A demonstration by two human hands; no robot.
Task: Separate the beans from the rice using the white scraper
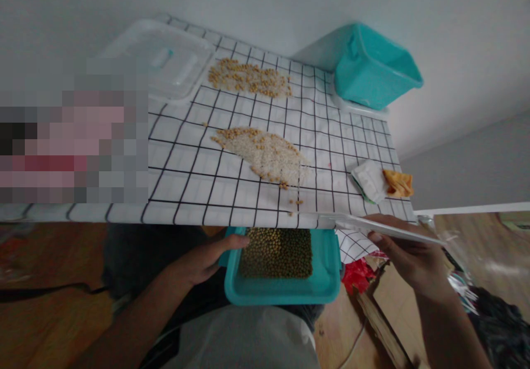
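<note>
So the tray [281, 296] is gripped at its left rim by the left hand [207, 258], under the table's [199, 192] near edge. The strip [372, 226] is pinched in the right hand [408, 256], lying along that edge, with the rice pile [265, 156] just beyond.

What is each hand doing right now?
Left hand: closed on the rim of the teal container.
Right hand: closed on a thin white sheet.

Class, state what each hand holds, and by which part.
The left hand grips the teal tub by its left rim; the right hand holds a flat white strip near its right end.
</note>
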